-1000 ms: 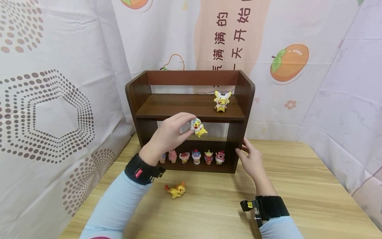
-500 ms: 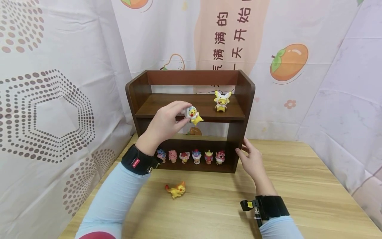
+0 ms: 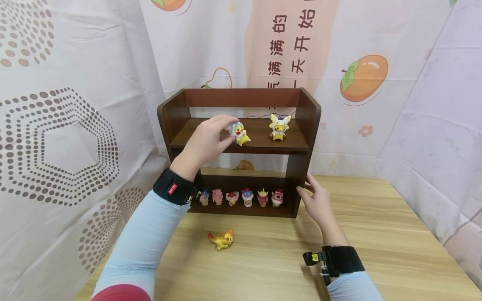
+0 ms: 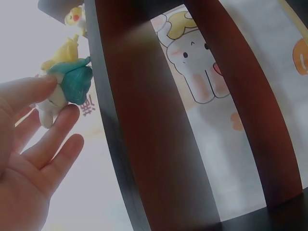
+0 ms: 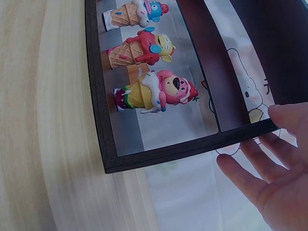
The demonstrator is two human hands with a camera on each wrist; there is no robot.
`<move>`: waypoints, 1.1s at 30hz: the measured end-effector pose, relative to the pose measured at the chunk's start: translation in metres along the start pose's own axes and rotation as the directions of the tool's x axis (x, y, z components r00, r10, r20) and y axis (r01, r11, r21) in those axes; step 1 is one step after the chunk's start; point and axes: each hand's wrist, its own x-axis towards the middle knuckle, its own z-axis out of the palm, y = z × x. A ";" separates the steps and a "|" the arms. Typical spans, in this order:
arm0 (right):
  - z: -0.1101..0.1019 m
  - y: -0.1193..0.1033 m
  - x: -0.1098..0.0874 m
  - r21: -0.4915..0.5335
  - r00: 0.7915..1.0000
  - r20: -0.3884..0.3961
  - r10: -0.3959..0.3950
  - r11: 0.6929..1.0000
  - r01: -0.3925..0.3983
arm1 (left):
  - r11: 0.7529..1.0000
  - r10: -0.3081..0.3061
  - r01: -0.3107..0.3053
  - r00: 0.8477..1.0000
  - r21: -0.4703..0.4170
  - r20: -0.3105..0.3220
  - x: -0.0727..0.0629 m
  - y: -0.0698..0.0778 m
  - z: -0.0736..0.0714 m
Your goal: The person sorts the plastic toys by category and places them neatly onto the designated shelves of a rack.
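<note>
Between thumb and fingers, my left hand point(image 3: 206, 140) pinches a yellow Pikachu figurine point(image 3: 242, 136) in a white and teal hooded outfit. It hangs in front of the upper board of the brown wooden shelf point(image 3: 222, 144), and the left wrist view shows the figurine's teal back point(image 4: 77, 84). My right hand point(image 3: 317, 200) grips the shelf's right side panel, thumb at the front edge and fingers on the outer side. On the upper board, at the right, stands another yellow figurine point(image 3: 279, 128) with a white eared hood.
Several ice-cream-cone figurines point(image 3: 247, 197) stand in a row on the lower shelf board. An orange and yellow figurine point(image 3: 222, 240) lies on the wooden table point(image 3: 263, 263) before the shelf. Printed curtains point(image 3: 354, 138) hang behind and at the sides.
My left hand has risen and moved slightly left with the Pikachu figurine, from below the upper board's edge to in front of that board. My right hand stays on the side panel.
</note>
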 end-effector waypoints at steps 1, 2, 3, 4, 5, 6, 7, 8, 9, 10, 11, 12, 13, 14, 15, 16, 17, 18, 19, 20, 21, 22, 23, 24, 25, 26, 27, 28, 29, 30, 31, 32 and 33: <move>0.000 0.000 0.000 0.003 1.000 0.001 0.000 1.000 0.000 | 1.000 -0.008 0.008 1.000 0.002 0.009 0.001 -0.001 0.000; 0.000 0.000 0.000 0.005 1.000 0.001 -0.001 1.000 0.001 | 1.000 -0.015 0.015 1.000 0.003 0.016 0.003 -0.001 -0.001; 0.000 0.001 0.000 0.008 1.000 0.001 -0.001 1.000 0.001 | 1.000 -0.020 0.020 1.000 0.002 0.023 0.004 -0.002 -0.001; 0.000 0.001 0.000 0.011 1.000 0.002 -0.002 1.000 0.002 | 1.000 -0.025 0.025 0.999 0.002 0.029 0.005 -0.002 -0.001; 0.000 0.001 0.000 0.013 1.000 0.002 -0.003 1.000 0.003 | 1.000 -0.028 0.028 0.999 0.002 0.034 0.007 -0.003 0.000; 0.000 0.001 0.000 0.015 1.000 0.002 -0.005 1.000 0.005 | 1.000 -0.030 0.030 0.999 0.002 0.037 0.008 -0.004 0.000; 0.000 0.001 0.000 0.017 1.000 0.000 -0.007 1.000 0.007 | 0.999 -0.032 0.032 0.999 0.002 0.039 0.010 -0.005 0.001; 0.000 0.001 0.000 0.019 1.000 -0.001 -0.009 1.000 0.009 | 0.999 -0.033 0.033 0.999 0.001 0.041 0.011 -0.006 0.002; 0.000 0.001 0.000 0.020 1.000 -0.002 -0.010 1.000 0.010 | 0.999 -0.035 0.035 0.998 0.005 0.045 0.013 -0.007 0.003; 0.000 0.001 0.000 0.021 1.000 -0.003 -0.012 1.000 0.012 | 0.999 -0.039 0.038 0.998 0.007 0.049 0.014 -0.007 0.004; 0.000 0.001 0.000 0.022 1.000 -0.003 -0.013 1.000 0.013 | 0.999 -0.042 0.041 0.998 0.011 0.052 0.015 -0.008 0.005; 0.000 0.001 0.000 0.024 1.000 -0.003 -0.014 1.000 0.014 | 0.999 -0.048 0.047 0.997 0.014 0.058 0.016 -0.008 0.005; -0.001 0.000 0.000 0.023 1.000 -0.004 -0.013 1.000 0.013 | 0.998 -0.055 0.054 0.996 0.014 0.063 0.017 -0.009 0.006; -0.001 0.000 0.000 0.025 1.000 -0.002 -0.012 1.000 0.012 | 0.998 -0.063 0.062 0.996 0.018 0.069 0.018 -0.009 0.006; -0.001 -0.001 0.000 0.024 1.000 -0.002 -0.010 1.000 0.010 | 0.997 -0.070 0.069 0.995 0.020 0.075 0.020 -0.009 0.006; -0.001 -0.001 0.000 0.023 1.000 -0.003 -0.008 1.000 0.009 | 0.997 -0.074 0.073 0.994 0.018 0.080 0.021 -0.009 0.007; -0.001 -0.002 -0.001 0.021 1.000 -0.002 -0.007 1.000 0.007 | 0.997 -0.075 0.073 0.994 0.018 0.082 0.022 -0.009 0.007; -0.001 -0.002 -0.001 0.019 1.000 -0.001 -0.005 1.000 0.005 | 0.997 -0.077 0.076 0.993 0.017 0.086 0.023 -0.009 0.007; -0.001 -0.002 -0.001 0.015 1.000 -0.001 -0.003 1.000 0.003 | 0.997 -0.076 0.075 0.993 0.017 0.088 0.024 -0.010 0.007; -0.001 -0.002 -0.001 0.011 1.000 -0.001 -0.001 1.000 0.001 | 0.997 -0.076 0.074 0.993 0.020 0.092 0.025 -0.010 0.007; -0.001 -0.002 -0.001 0.008 1.000 0.000 0.000 1.000 0.000 | 0.997 -0.074 0.072 0.993 0.023 0.096 0.026 -0.011 0.007; -0.001 -0.002 -0.001 0.006 1.000 0.000 0.000 1.000 0.000 | 0.997 -0.071 0.069 0.992 0.027 0.101 0.028 -0.011 0.008; -0.001 -0.002 -0.001 0.005 1.000 0.002 0.000 1.000 0.000 | 0.997 -0.070 0.067 0.992 0.033 0.107 0.028 -0.011 0.008; -0.001 -0.002 -0.001 0.002 1.000 0.000 0.001 1.000 -0.001 | 0.997 -0.069 0.065 0.991 0.038 0.113 0.029 -0.012 0.008; -0.001 -0.002 -0.001 0.002 1.000 -0.001 0.000 1.000 0.000 | 0.997 -0.066 0.061 0.991 0.043 0.118 0.030 -0.012 0.008; -0.001 -0.002 -0.001 0.001 1.000 -0.002 -0.002 1.000 0.002 | 0.997 -0.063 0.058 0.990 0.045 0.123 0.031 -0.012 0.008; -0.001 -0.003 -0.001 0.003 1.000 -0.002 -0.002 1.000 0.002 | 0.998 -0.058 0.054 0.990 0.042 0.125 0.031 -0.012 0.008; -0.001 -0.003 -0.001 0.002 1.000 -0.002 -0.002 1.000 0.002 | 0.998 -0.053 0.048 0.991 0.039 0.126 0.031 -0.012 0.008; -0.001 -0.003 -0.001 0.001 1.000 -0.003 -0.002 1.000 0.002 | 0.998 -0.048 0.044 0.991 0.035 0.128 0.031 -0.011 0.009; -0.001 -0.003 -0.001 0.001 1.000 -0.004 -0.002 1.000 0.002 | 0.999 -0.043 0.040 0.991 0.030 0.129 0.031 -0.011 0.009; -0.001 -0.004 -0.001 0.002 1.000 -0.004 -0.002 1.000 0.002 | 0.999 -0.039 0.036 0.991 0.027 0.129 0.032 -0.011 0.009; -0.001 -0.004 -0.001 0.001 1.000 -0.003 -0.001 1.000 0.001 | 0.999 -0.034 0.032 0.991 0.021 0.129 0.032 -0.011 0.010; -0.001 -0.004 -0.001 0.002 1.000 -0.003 0.001 1.000 -0.001 | 0.999 -0.030 0.028 0.991 0.018 0.128 0.032 -0.011 0.010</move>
